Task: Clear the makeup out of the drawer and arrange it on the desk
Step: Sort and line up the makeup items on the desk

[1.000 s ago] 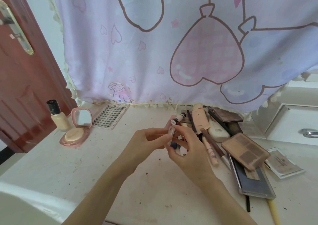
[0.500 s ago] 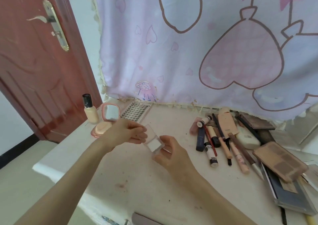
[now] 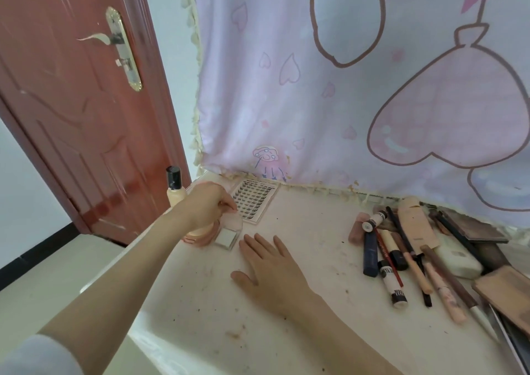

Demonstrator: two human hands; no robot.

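You see one head-worn view, looking forward and down from close above the desk [image 3: 301, 303], facing the curtain [image 3: 344, 102] and door [image 3: 71, 102].

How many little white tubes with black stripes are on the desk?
2. One white tube lies at the pile's back; the other lies nearer, beside the dark blue tube. More may be hidden.

A red door [image 3: 71, 110] stands beside a pink curtain [image 3: 344, 87]
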